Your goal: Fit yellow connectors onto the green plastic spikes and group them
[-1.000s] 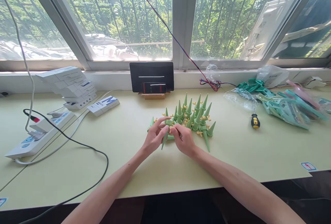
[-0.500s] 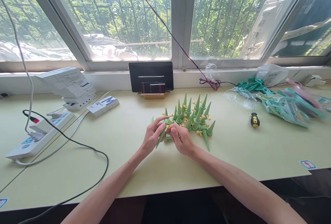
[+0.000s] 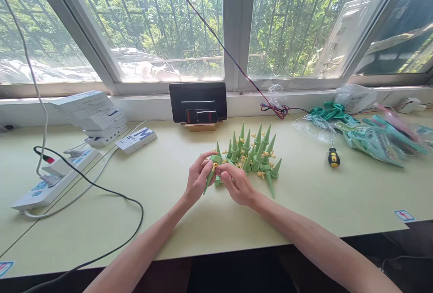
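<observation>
My left hand [image 3: 197, 178] is closed around a green plant watering spike [image 3: 209, 182], its tip pointing down toward me. A small yellow valve [image 3: 215, 165] sticks out at the spike's upper end. The fingers of my right hand [image 3: 238, 185] are bent together against the same spike, beside the valve; its fingertips are partly hidden. Just behind my hands stands a cluster of similar green watering spikes [image 3: 259, 155] with yellow valves, most of them tip up. One spike [image 3: 269, 182] in front lies with its tip toward me.
A dark tablet [image 3: 198, 92] and a phone [image 3: 201, 116] lean on a stand at the back. On the right are a screwdriver [image 3: 333, 157] and bagged green parts [image 3: 370, 142]. White boxes [image 3: 101, 115], a power strip [image 3: 56, 180] and cables occupy the left.
The held spike has shifted slightly left and turned, so the yellow valve's opening faces me more. My right fingertips have shifted a little around it.
</observation>
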Demonstrator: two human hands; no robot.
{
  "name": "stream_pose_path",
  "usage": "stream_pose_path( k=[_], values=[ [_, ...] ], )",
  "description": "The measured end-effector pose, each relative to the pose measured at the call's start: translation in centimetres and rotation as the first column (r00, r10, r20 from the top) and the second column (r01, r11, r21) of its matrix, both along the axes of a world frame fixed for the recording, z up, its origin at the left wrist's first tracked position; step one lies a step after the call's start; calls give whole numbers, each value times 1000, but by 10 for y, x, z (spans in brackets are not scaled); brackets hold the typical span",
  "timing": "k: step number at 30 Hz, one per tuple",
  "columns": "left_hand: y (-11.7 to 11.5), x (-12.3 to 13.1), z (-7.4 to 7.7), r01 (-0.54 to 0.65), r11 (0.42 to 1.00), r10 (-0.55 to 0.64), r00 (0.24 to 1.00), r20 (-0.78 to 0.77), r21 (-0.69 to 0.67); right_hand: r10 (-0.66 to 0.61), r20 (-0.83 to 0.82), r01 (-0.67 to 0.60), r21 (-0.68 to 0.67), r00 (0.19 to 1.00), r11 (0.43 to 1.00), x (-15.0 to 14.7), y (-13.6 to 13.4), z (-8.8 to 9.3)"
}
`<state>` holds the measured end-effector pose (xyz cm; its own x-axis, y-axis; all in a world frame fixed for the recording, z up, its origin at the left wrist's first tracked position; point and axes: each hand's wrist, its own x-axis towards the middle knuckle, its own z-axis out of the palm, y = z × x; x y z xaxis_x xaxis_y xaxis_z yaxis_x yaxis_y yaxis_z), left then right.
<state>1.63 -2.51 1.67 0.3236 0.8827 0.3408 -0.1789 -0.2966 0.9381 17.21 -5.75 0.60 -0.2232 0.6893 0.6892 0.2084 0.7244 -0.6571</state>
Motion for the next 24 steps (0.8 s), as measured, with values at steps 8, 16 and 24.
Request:
stream_pose_path(
  k=[8,16,24],
  values=[
    [6,-8,9,-130,991,130,991,-41,-3,-53,-35,52,-32,998,998,-2,1,-13],
    [27,-33,24,-251,960,271,945,-184,124,-139,-47,136,-76,989,988,-7,4,-22],
    [22,-55,-17,-140,903,349,788,-507,405,-78,133,89,-83,988,993,-11,0,-21]
  ],
)
